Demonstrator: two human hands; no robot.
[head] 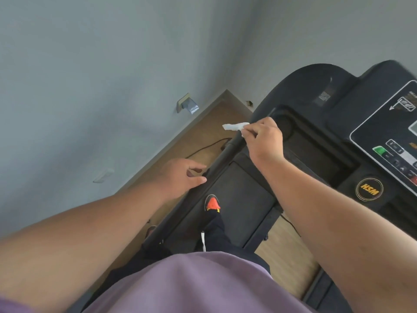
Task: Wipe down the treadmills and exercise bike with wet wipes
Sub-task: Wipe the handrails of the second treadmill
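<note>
From the head camera, the person stands on a black treadmill (243,199), looking down along both bare forearms. The right hand (265,138) is raised over the left side of the machine, its fingers curled and pinching a crumpled white wet wipe (234,126), which sticks out to the left of the fingertips, just above the top of the treadmill's left handrail (223,157). Whether the wipe touches the rail cannot be told. The left hand (182,177) sits lower, with its fingers loosely extended and holding nothing; the thumb and fingertips lie at the handrail, seemingly touching it. To the right, the treadmill's console (388,141) shows a panel with a green button, further small keys, and a round gold "HSM" badge (369,189) below it. An orange-and-black shoe (212,203) rests on the dark belt between the two arms, with dark trousers and a white drawstring behind it, and a purple shirt (191,285) fills the bottom of the view. Left of the machine lies a wooden floor (198,132), across which a black cable (207,145) runs toward the treadmill. Grey walls (90,75) meet at a corner beyond, one carrying a socket (186,102) near the skirting.
</note>
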